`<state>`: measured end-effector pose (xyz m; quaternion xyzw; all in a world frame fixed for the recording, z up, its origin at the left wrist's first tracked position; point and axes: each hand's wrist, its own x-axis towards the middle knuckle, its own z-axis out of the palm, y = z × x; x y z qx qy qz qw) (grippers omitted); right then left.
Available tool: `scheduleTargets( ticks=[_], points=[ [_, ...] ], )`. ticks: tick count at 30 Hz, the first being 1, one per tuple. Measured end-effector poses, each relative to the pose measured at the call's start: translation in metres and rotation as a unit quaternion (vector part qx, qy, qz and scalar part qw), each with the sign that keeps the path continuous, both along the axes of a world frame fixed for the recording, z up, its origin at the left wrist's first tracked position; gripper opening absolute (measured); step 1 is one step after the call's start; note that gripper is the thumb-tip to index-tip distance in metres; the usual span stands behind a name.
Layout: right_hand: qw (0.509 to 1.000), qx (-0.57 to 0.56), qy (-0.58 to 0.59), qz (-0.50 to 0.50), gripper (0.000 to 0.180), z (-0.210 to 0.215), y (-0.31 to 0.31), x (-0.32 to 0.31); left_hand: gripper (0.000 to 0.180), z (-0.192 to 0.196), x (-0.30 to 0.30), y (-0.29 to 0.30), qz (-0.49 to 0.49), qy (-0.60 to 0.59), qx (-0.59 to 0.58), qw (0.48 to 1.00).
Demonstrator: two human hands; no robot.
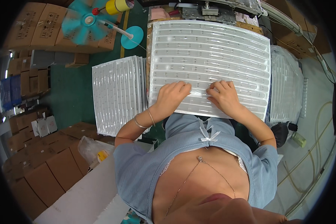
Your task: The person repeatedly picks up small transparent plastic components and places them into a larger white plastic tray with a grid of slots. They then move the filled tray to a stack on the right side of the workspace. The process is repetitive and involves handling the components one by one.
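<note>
Both hands on crosswise-ribbed tray

Left hand palm down, fingers curled, fingertips pointing right; two thin bangles on wrist. Right hand palm down, fingertips pointing left. Both forearms bent inward, hands close together, not touching.

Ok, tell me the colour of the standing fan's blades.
Turquoise; the fan blades show best in the head view.

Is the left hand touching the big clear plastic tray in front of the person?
Touching. In the head view, the left hand lies flat on the clear plastic tray, fingers pressed on a lower row, with no gap visible.
</note>
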<state>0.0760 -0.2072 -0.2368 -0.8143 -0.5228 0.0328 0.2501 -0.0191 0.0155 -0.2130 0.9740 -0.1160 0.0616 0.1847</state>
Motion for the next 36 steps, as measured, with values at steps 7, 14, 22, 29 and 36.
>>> scheduleTargets(
  ticks=[7,14,22,29,36],
  points=[
    [0.965,0.179,0.152,-0.113,0.020,0.020,-0.007,0.037,0.033,0.002,-0.008,-0.002,0.033,0.070,0.015,0.997],
    [0.909,0.254,0.230,-0.238,0.019,0.032,-0.025,0.069,0.033,-0.018,0.011,-0.030,-0.083,0.034,-0.025,0.996],
    [0.847,0.332,0.289,-0.300,0.020,0.027,-0.032,0.102,0.045,0.022,0.034,-0.009,-0.091,0.096,0.042,0.990],
    [0.841,0.402,0.230,-0.281,0.028,0.054,-0.021,0.150,0.037,0.068,0.196,0.012,0.107,-0.218,-0.110,0.964],
    [0.873,0.367,0.024,-0.320,0.021,0.070,0.033,0.202,0.032,0.082,0.320,0.000,0.153,-0.287,0.111,0.939]
  ],
)
